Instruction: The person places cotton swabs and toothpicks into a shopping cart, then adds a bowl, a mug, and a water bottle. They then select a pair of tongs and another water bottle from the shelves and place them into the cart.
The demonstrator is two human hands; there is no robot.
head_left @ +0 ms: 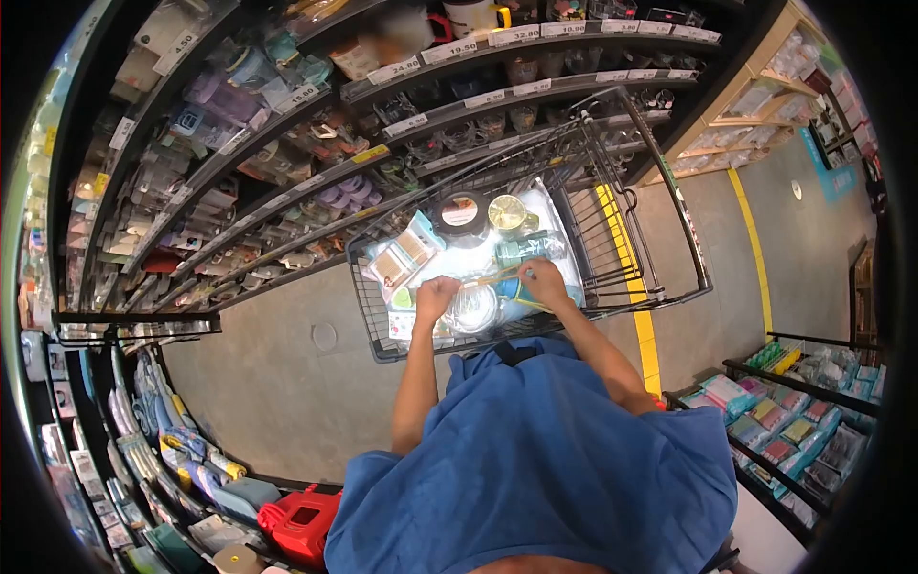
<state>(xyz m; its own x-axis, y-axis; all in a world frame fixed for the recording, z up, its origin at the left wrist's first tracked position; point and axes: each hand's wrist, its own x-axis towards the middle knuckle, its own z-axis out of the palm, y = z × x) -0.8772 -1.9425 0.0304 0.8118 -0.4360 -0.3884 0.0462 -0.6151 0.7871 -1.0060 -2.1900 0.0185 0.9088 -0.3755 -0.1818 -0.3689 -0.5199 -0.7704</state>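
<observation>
A black wire shopping cart [371,325] stands in front of me with goods in its basket. Above the goods, my left hand [438,296] and my right hand [545,282] are closed on a thin yellowish strip [490,279] stretched between them. Below the strip sits a round clear item [471,309]. A bluish-green clear container [521,250] lies just beyond my right hand. Farther back are a round black-rimmed item [459,213] and a jar with a gold-coloured top [508,212]. A flat package with brown contents [404,256] lies at the basket's left.
Long shelves [421,69] with price labels and packed goods run along the far side and left. A red case [301,524] is at the lower left. At the lower right stands a rack of packaged goods [794,421]. Yellow lines [646,349] mark the grey floor [258,383].
</observation>
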